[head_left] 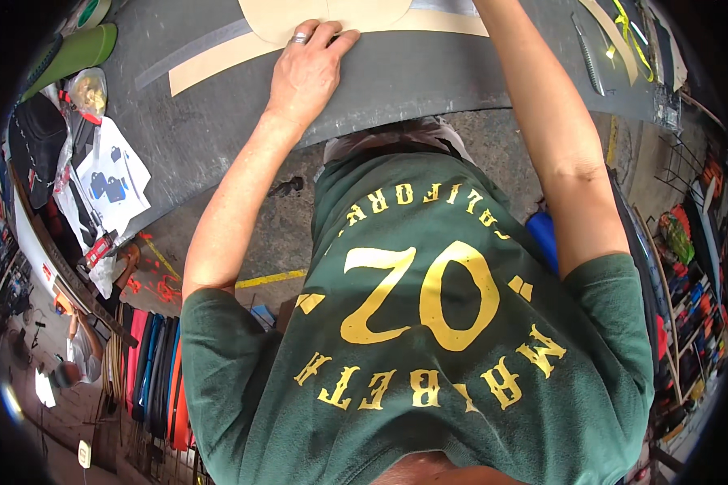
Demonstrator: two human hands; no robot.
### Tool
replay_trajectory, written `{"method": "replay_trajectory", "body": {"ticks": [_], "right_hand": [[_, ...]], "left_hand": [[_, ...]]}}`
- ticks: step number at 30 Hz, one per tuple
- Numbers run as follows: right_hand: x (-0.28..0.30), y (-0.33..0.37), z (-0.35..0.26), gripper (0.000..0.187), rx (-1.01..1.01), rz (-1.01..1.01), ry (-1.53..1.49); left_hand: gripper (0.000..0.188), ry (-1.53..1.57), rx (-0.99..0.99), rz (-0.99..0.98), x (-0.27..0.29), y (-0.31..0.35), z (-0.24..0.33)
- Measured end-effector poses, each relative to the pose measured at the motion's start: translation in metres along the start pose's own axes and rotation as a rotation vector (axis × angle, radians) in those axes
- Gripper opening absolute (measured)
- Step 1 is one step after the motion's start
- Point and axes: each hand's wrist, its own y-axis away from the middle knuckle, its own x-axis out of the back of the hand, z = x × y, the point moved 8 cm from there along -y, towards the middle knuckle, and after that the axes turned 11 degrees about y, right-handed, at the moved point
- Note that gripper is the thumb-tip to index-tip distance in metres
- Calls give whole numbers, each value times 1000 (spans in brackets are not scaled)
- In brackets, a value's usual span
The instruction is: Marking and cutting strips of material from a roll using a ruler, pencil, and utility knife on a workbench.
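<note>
My left hand, with a ring on one finger, lies on the lower edge of a rounded tan sheet. Its fingers are stretched out and slightly apart, pressing flat. Beneath the sheet runs a long tan strip, gently curved, beside a grey strip on the dark table. My right forearm reaches across the table and leaves the picture at the top edge, so my right hand is out of sight. The rounded sheet's far part is cut off by the same edge.
At the right lie a slim metal-handled cutter, a curved tan strip and a yellow tape measure. On the left are a green roll, a plastic bag and a printed sheet. Another person is beyond, lower left.
</note>
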Motion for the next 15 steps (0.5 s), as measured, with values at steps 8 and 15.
{"method": "replay_trajectory", "body": {"ticks": [8,15], "right_hand": [[8,5,11,63,40,-5,-3],[24,-16,40,58,-154,-123,-233]], "left_hand": [[43,-40,-11,-65,0,-3,2],[44,51,-36,-96,-1,-7,3]]}}
